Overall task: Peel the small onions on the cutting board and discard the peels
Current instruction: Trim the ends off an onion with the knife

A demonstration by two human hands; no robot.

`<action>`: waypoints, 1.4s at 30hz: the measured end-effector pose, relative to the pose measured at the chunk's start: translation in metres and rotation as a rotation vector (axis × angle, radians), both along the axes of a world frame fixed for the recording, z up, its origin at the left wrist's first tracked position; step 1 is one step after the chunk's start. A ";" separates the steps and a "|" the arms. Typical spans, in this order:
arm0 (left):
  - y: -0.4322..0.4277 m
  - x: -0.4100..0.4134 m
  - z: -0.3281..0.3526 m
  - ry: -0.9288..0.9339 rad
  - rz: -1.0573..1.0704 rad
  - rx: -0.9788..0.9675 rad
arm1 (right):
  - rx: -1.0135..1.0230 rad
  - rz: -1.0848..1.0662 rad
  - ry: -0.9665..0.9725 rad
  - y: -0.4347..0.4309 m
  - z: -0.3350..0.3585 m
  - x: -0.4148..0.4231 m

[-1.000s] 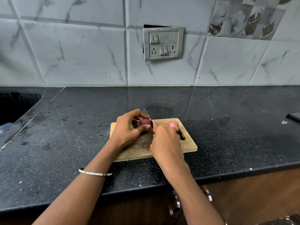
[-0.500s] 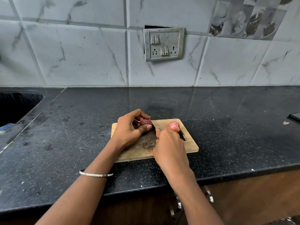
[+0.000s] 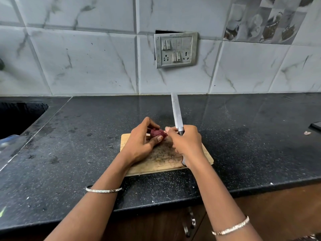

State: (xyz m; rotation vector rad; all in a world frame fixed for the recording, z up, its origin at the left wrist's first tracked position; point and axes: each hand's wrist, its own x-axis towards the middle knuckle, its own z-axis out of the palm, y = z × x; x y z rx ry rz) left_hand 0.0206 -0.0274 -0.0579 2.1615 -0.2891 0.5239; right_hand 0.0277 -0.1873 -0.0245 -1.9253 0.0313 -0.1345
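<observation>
Left hand (image 3: 139,145): onion (image 3: 157,133); right hand (image 3: 187,143): knife (image 3: 176,112), seemingly upright.

1. The cutting board (image 3: 163,165) lies on the countertop (image 3: 83,153), near its front edge.
2. The sink (image 3: 17,117) is far left of the board.
3. The switch panel (image 3: 175,49) sits on the wall (image 3: 86,66) behind.
4. The onion (image 3: 156,133) is over the board's far edge, with the knife (image 3: 176,112) just right of it.

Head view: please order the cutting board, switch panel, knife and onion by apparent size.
1. cutting board
2. switch panel, though it is farther away
3. knife, visible blade about as long as the panel is wide, but thinner
4. onion
</observation>
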 end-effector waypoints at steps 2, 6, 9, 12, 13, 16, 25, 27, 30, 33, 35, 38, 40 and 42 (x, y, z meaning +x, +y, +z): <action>0.000 0.000 -0.001 -0.006 -0.013 -0.009 | 0.108 0.021 0.058 0.002 0.001 0.006; 0.000 0.002 -0.001 -0.032 -0.015 0.000 | 0.120 0.042 0.063 0.008 -0.007 0.012; 0.000 0.002 -0.002 -0.025 -0.023 0.000 | 0.132 0.012 0.012 0.011 -0.015 0.015; 0.000 0.003 -0.002 -0.027 -0.024 0.024 | 0.059 -0.011 -0.070 0.011 -0.018 0.014; 0.001 0.004 -0.003 -0.027 -0.023 0.024 | 0.010 -0.017 -0.102 0.011 -0.018 0.014; 0.001 0.005 -0.004 -0.023 -0.032 0.009 | -0.064 -0.039 -0.149 0.012 -0.021 0.016; -0.001 0.005 -0.004 -0.089 -0.030 -0.062 | 0.033 -0.026 -0.253 0.013 -0.026 0.016; -0.001 0.005 -0.004 -0.099 -0.032 -0.072 | 0.014 -0.032 -0.290 0.014 -0.027 0.015; -0.002 0.004 -0.004 -0.101 -0.038 -0.080 | -0.037 -0.052 -0.324 0.015 -0.027 0.015; -0.003 0.003 -0.003 -0.098 -0.058 -0.089 | -0.097 -0.063 -0.346 0.015 -0.028 0.016; -0.003 0.002 -0.003 -0.094 -0.061 -0.091 | -0.087 -0.063 -0.328 0.015 -0.029 0.018; -0.003 0.001 -0.003 -0.090 -0.060 -0.097 | -0.088 -0.062 -0.321 0.016 -0.030 0.020; -0.003 0.001 -0.003 -0.081 -0.062 -0.091 | -0.095 -0.062 -0.343 0.015 -0.028 0.019; -0.003 0.000 -0.002 -0.056 -0.078 -0.063 | -0.115 -0.114 -0.409 0.012 -0.024 0.017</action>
